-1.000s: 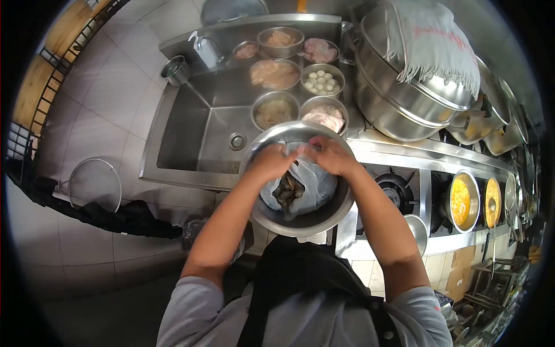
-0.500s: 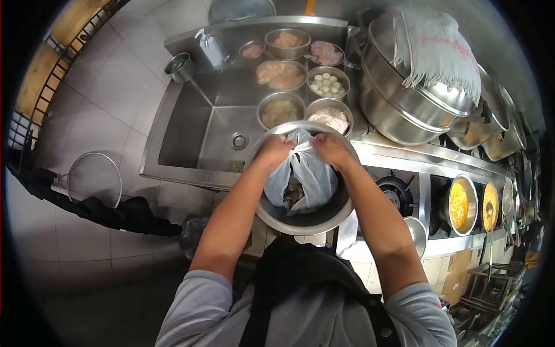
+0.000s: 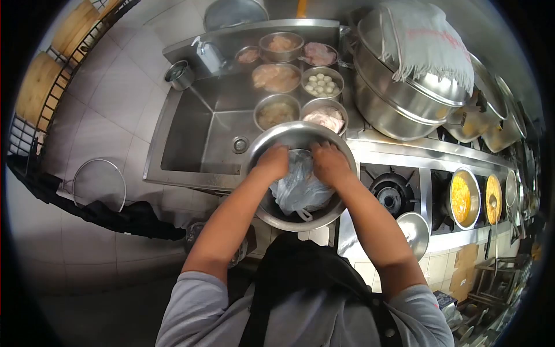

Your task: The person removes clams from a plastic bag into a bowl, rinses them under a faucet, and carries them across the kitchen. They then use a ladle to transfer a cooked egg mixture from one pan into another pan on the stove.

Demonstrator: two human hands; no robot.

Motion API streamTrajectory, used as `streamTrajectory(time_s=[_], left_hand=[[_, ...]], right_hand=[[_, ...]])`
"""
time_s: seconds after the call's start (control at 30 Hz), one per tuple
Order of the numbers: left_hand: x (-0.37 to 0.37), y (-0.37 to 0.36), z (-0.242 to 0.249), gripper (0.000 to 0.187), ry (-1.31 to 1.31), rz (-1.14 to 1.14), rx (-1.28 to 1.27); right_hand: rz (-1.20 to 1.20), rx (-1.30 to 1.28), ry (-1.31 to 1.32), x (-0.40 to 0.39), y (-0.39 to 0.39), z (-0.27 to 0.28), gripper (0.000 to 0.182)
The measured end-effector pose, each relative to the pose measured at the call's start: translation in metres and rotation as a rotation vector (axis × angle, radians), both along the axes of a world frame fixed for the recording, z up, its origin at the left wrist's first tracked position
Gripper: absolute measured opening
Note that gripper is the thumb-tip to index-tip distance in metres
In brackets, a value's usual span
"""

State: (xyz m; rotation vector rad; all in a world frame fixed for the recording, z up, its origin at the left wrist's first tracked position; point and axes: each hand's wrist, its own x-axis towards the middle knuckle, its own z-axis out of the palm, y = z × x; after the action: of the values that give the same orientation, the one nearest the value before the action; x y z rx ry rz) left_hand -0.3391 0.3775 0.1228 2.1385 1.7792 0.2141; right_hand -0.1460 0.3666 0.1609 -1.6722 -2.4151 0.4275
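A large metal bowl is right in front of me, with a translucent plastic bag lying inside it. My left hand reaches over the rim, its fingers closed on the bag's upper left side. Opposite it, my right hand curls its fingers on the bag's upper right side. Both sets of fingertips are partly hidden inside the bowl. A knotted or bunched end of the bag points toward me, and its contents cannot be made out.
Beyond the bowl stand several metal bowls of raw meat and one of white balls. A steel sink lies left. Right are a big steamer pot, a burner and a pan of yellow food.
The bag has tipped over toward me: its gathered top was held up between both hands and now lies low at the near side. Both hands have moved deeper into the bowl.
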Motion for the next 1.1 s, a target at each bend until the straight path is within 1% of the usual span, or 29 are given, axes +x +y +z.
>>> streamTrajectory(time_s=[0.03,0.07,0.1,0.17,0.2,0.23,0.27,0.3,0.33,0.37,0.4,0.43,0.47,0.5,0.53,0.57,0.6,0.63,0.7,0.73,0.77,0.83,0.87,0.9,0.97,1.0,1.03,1.07,1.1], left_hand=[[0.005,0.004,-0.010,0.032,0.178,-0.027,0.023],[0.008,0.009,-0.012,0.024,0.178,0.011,0.057],[0.008,0.013,-0.013,0.024,0.182,0.003,0.061],[0.006,0.024,-0.014,0.016,0.104,0.045,-0.032],[0.005,0.023,-0.011,0.016,0.105,0.045,-0.039],[0.003,0.022,-0.008,0.013,0.029,0.064,0.032],[0.002,0.023,-0.003,0.011,-0.048,0.083,0.111],[-0.001,0.022,0.002,0.011,-0.047,0.085,0.106],[-0.004,0.020,0.009,0.011,-0.357,0.258,-0.043],[-0.005,0.019,0.017,0.013,-0.668,0.428,-0.189],[-0.003,0.011,0.033,0.012,-0.769,0.479,-0.172],[-0.007,0.005,0.041,0.012,-0.769,0.482,-0.174],[-0.014,0.001,0.048,0.009,-0.943,0.400,-0.148],[-0.015,-0.008,0.053,0.010,-1.114,0.322,-0.130],[-0.010,-0.016,0.068,0.010,-1.113,0.325,-0.132],[-0.004,-0.026,0.089,0.011,-1.184,0.288,-0.119],[0.000,-0.035,0.104,0.012,-1.255,0.256,-0.108],[0.004,-0.040,0.112,0.012,-1.257,0.264,-0.109],[0.012,-0.043,0.124,0.010,-1.429,0.158,0.031],[0.010,-0.043,0.130,0.012,-1.484,0.117,-0.018],[0.011,-0.044,0.132,0.012,-1.483,0.117,-0.014],[0.013,-0.046,0.134,0.015,-1.478,0.108,0.018],[0.014,-0.048,0.134,0.019,-1.335,0.096,0.026],[0.023,-0.050,0.129,0.019,-1.331,0.093,0.016],[0.045,-0.053,0.112,0.020,-1.180,-0.034,0.245],[0.029,-0.048,0.094,0.021,-0.860,-0.108,0.216],[0.032,-0.047,0.096,0.021,-0.859,-0.117,0.217],[0.033,-0.048,0.098,0.020,-0.890,0.083,0.118],[0.035,-0.050,0.100,0.019,-0.915,0.283,0.019]], right_hand=[[-0.009,-0.002,0.001,-0.003,0.008,-0.011,0.027],[-0.052,-0.064,-0.069,-0.007,0.018,-0.027,0.026],[-0.093,-0.124,-0.137,-0.010,0.024,-0.029,0.025],[-0.084,-0.110,-0.130,-0.009,0.036,-0.032,0.026],[-0.060,-0.113,-0.130,-0.010,0.036,-0.034,0.026],[-0.057,-0.125,-0.129,-0.007,0.036,-0.037,0.026],[-0.034,-0.107,-0.037,-0.001,0.042,-0.037,0.026],[-0.011,-0.089,0.055,0.006,0.046,-0.038,0.026],[0.096,0.074,0.136,0.016,0.043,-0.028,0.023],[0.098,0.075,0.135,0.025,0.042,-0.018,0.023],[0.096,-0.016,0.328,0.033,0.033,0.002,0.021],[0.093,-0.105,0.520,0.039,0.026,0.023,0.020],[0.093,-0.106,0.521,0.044,0.019,0.042,0.020],[0.007,-0.214,0.630,0.049,0.008,0.057,0.020],[-0.080,-0.312,0.737,0.054,0.000,0.071,0.020],[-0.082,-0.315,0.738,0.056,-0.006,0.081,0.020],[-0.069,-0.287,0.811,0.057,-0.014,0.089,0.020],[-0.053,-0.255,0.883,0.057,-0.020,0.095,0.020],[-0.038,-0.218,0.908,0.054,-0.026,0.103,0.019],[-0.038,-0.209,1.003,0.052,-0.029,0.106,0.019],[-0.038,-0.198,1.098,0.050,-0.031,0.110,0.019],[0.016,-0.150,1.099,0.043,-0.029,0.124,0.018],[0.060,-0.108,1.100,0.038,-0.030,0.127,0.017],[0.050,-0.109,1.104,0.028,-0.026,0.126,0.017],[0.330,0.064,1.094,0.008,-0.018,0.124,0.016],[0.322,0.072,1.096,0.003,-0.019,0.125,0.016],[0.306,0.062,1.034,-0.002,-0.019,0.127,0.015],[0.291,0.049,0.973,-0.003,-0.018,0.127,0.015],[0.290,0.055,0.974,0.000,-0.018,0.125,0.015]])
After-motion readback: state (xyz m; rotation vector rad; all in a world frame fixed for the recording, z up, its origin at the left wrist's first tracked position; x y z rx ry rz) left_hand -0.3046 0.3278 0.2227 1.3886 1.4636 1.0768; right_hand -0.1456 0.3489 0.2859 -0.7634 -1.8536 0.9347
